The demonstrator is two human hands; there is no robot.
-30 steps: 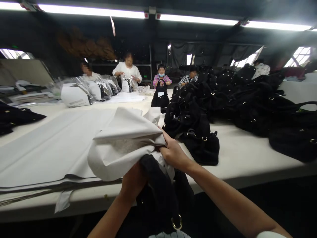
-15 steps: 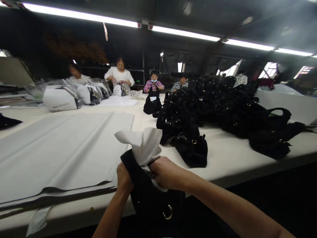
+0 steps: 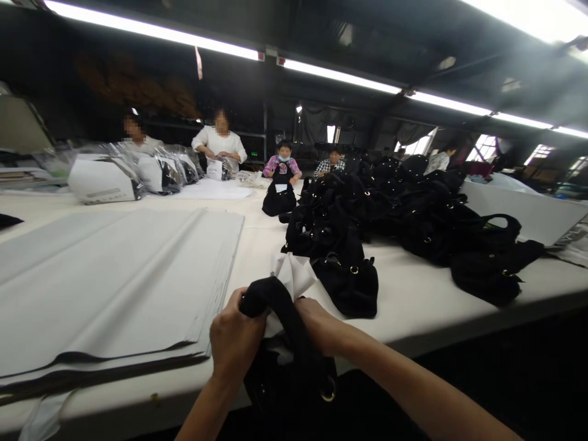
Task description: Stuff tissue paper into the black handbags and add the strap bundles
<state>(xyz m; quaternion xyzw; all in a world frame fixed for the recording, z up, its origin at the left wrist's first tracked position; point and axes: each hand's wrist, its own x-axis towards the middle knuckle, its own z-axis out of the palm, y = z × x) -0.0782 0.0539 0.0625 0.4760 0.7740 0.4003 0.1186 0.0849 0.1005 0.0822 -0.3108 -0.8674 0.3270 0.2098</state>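
A black handbag [image 3: 294, 383] with a gold ring hangs at the table's front edge, its strap [image 3: 280, 300] arching up between my hands. My left hand [image 3: 236, 340] is closed on the bag's upper edge near the strap's left end. On the strap's other side, my right hand [image 3: 319, 324] is closed on crumpled white paper [image 3: 294, 275], its fingertips partly hidden behind the strap. The paper's lower part goes down into the bag's opening, and the rest sticks up above the strap.
A stack of large white paper sheets [image 3: 119, 275] lies to the left. A heap of black bags [image 3: 362, 208] spreads over the right side, with one bag [image 3: 349, 285] close by. Plastic-wrapped bags [image 3: 108, 177] stand at the back left. Several people [image 3: 220, 144] work across the table.
The paper has sunk lower toward the bag and less of it shows. The strap has shifted right, arching between my hands. My left hand has moved to the strap's near left side.
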